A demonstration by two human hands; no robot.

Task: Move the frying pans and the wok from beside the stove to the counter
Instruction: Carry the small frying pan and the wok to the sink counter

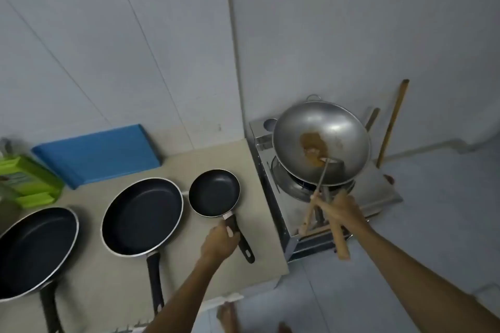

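Observation:
Three black non-stick frying pans rest on the beige counter [205,154]: a large pan [35,251] at the far left, a medium pan [142,216] in the middle, a small pan [214,192] nearest the stove. My left hand [220,240] is closed around the small pan's black handle. A silver wok [322,140] with brown residue is tilted above the stove burner. My right hand [338,208] grips the wok's wooden handle together with a metal spatula whose blade lies inside the wok.
A steel gas stove [273,192] stands right of the counter, lower than it. A blue cutting board [97,154] leans at the counter's back, a green rack [32,181] at the far left. A wooden stick [393,121] leans on the wall behind the stove.

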